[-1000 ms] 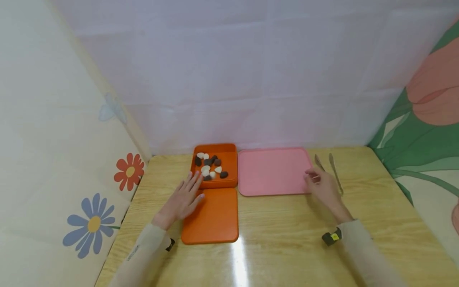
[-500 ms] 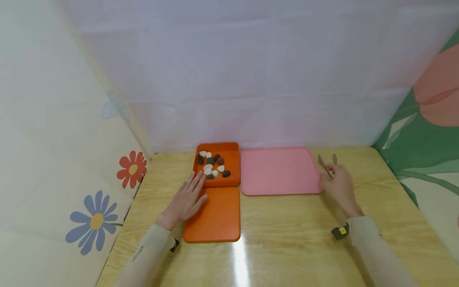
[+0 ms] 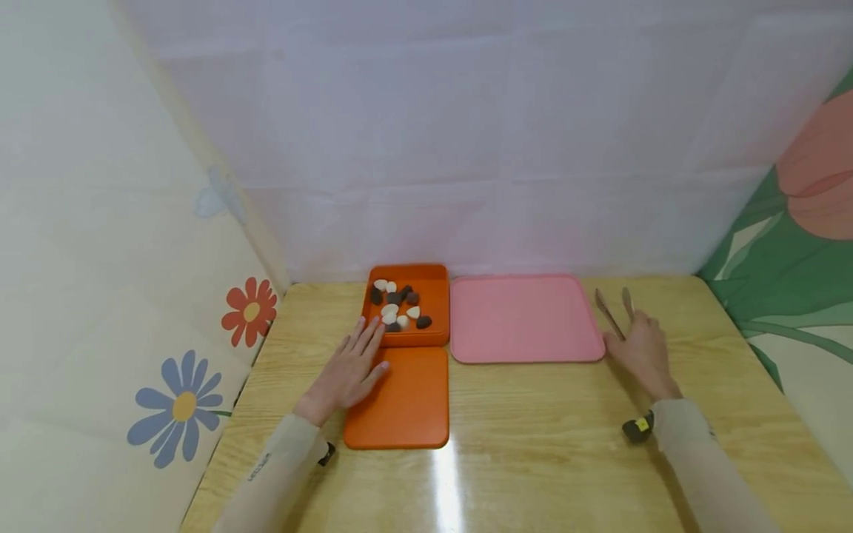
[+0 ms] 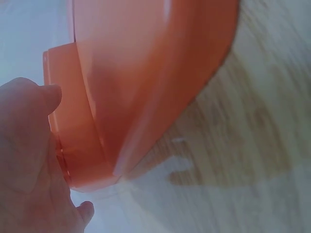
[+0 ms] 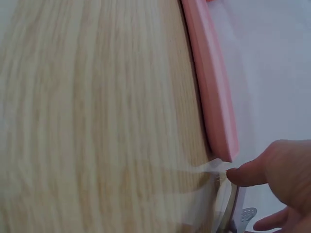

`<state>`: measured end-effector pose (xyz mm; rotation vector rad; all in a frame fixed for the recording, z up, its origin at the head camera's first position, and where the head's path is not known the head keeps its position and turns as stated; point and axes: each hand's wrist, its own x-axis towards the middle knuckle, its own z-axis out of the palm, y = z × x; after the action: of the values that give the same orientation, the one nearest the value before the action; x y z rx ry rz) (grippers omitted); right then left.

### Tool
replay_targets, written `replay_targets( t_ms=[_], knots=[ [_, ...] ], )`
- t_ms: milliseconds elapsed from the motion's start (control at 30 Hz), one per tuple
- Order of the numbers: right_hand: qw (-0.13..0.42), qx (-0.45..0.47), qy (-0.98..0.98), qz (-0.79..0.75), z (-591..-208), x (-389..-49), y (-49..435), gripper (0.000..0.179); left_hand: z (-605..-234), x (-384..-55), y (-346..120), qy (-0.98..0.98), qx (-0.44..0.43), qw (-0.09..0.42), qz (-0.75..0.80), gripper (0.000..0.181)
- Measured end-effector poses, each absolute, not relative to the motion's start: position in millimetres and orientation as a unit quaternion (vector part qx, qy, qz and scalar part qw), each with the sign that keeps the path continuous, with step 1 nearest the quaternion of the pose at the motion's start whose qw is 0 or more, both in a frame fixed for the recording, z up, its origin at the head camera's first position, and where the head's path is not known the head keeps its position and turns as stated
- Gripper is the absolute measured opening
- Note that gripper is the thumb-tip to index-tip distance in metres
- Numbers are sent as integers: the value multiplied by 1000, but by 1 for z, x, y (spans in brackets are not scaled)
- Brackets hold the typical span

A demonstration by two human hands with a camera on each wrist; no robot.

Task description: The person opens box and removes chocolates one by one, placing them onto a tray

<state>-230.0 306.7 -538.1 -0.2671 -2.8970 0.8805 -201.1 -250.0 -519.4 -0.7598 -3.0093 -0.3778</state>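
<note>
My left hand (image 3: 343, 374) lies with fingers extended over the near left corner of an orange box (image 3: 433, 296), its thumb over the orange lid (image 3: 406, 414). In the left wrist view the fingers reach along the box wall (image 4: 77, 145). Several white and dark pebbles (image 3: 413, 312) lie inside the box. Beside the right end of a pink tray (image 3: 526, 318), my right hand (image 3: 643, 352) grips a pair of metal tongs (image 3: 609, 314) between thumb and fingers. The tongs' two arms point away toward the wall; their near end is hidden by the hand.
The pink tray stands right of the orange box, and the lid lies in front of the box. All rest on a wooden table (image 3: 526, 444). A pale cloth wall (image 3: 426, 148) rises behind, with flower-printed panels on both sides.
My right hand has moved right from the pink tray's edge to the tongs and closed its fingers on them. The left hand stays at the box; the head view has shifted slightly.
</note>
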Motion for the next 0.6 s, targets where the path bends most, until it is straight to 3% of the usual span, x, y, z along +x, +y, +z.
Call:
replay_targets(
  t_ms=[133, 367, 600],
  knots=[
    [31, -87, -955, 282, -538, -231, 310, 77, -519, -202, -250, -962, -247, 6, -116, 76],
    [30, -68, -956, 285, -540, -233, 316, 50, -516, -203, -250, -960, -256, 1, -112, 78],
    [23, -43, -948, 316, -542, -232, 319, 60, -514, -204, -251, -955, -277, -5, -106, 81]
  ],
)
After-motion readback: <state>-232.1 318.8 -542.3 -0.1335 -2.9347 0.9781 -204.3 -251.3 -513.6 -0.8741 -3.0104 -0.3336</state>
